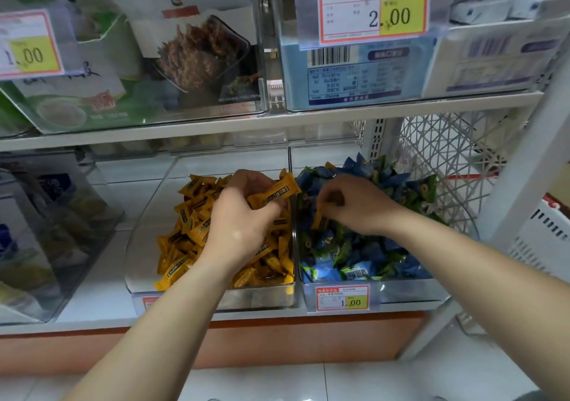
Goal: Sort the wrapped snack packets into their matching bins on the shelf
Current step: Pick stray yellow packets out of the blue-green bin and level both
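Packets in orange-yellow wrappers with dark printed labels [185, 234] lie heaped in a clear plastic bin [145, 212] that stands at the front edge of the white lower shelf [98, 295], about midway along it. The left hand [240, 221] hangs over the right half of this heap with its fingers curled round a long orange-yellow packet [277, 192], which sticks out to the right, tilted upward, above the wall where the two bins meet. Touching that bin on the right is a second clear plastic bin [410, 291], filled with small blue and green wrapped packets [354, 255]. The right hand [354, 206] is down in the left part of this bin, thumb and fingers pinching a small orange-yellow stray packet [319, 215] that stands nearly upright among the blue and green ones, close to the shared wall. A red-bordered white price label with a yellow patch reading 1.00 [342, 298] is fixed to the front of the second bin, at the shelf's front edge. Toward the left end of the shelf sits a large clear tilted container [61, 246] with blurred boxes inside. At the right end, behind the blue and green heap, rises a white plastic lattice basket [447, 160]. Above runs the white upper shelf board [185, 132], carrying clear bins of boxed goods, a big price label reading 2.00 [373, 6] near its right end and another label reading 1.00 [29, 46] at its left end.
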Available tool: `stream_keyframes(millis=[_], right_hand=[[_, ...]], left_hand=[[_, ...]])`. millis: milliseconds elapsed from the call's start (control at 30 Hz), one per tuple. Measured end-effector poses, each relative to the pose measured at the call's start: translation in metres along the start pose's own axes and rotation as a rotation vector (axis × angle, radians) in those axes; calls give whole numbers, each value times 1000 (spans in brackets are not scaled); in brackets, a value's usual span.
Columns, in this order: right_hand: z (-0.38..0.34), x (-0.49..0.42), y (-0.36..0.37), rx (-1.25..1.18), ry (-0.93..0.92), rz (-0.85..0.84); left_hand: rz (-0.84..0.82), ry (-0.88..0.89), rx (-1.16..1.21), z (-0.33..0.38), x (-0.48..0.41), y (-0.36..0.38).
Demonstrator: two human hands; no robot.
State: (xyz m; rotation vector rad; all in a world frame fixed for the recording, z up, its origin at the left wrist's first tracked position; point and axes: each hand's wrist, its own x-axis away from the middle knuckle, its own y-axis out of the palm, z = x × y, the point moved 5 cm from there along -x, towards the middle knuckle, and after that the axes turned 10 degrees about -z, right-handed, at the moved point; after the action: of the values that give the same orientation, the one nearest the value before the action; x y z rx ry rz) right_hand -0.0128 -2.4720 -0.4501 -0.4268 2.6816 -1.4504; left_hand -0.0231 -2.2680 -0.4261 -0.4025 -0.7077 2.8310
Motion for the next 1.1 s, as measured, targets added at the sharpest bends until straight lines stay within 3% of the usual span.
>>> stream_keyframes(millis=[100,233,433,533,667,833,1000,1100], right_hand=[[-6,20,-24,-355,-17,101],[-21,37,-24,-836,-96,54],[-29,42,-22,-1104,-103,188],[-33,46,-23,-1189,-89,232],[-39,52,-24,-1026,-50,228],[-11,68,-32,-298,32,206],[31,75,-18,-37,130,130],[40,69,-15,-8,109,133]], left_hand=[[-5,45,79,7,1,4],[0,79,219,17,5,15],[-22,4,518,29,16,33],[-42,14,531,33,19,35],[6,19,391,31,22,27],[89,-9,-83,15,20,-9],[72,-138,-522,-5,11,-39],[87,-188,-615,-8,8,-42]])
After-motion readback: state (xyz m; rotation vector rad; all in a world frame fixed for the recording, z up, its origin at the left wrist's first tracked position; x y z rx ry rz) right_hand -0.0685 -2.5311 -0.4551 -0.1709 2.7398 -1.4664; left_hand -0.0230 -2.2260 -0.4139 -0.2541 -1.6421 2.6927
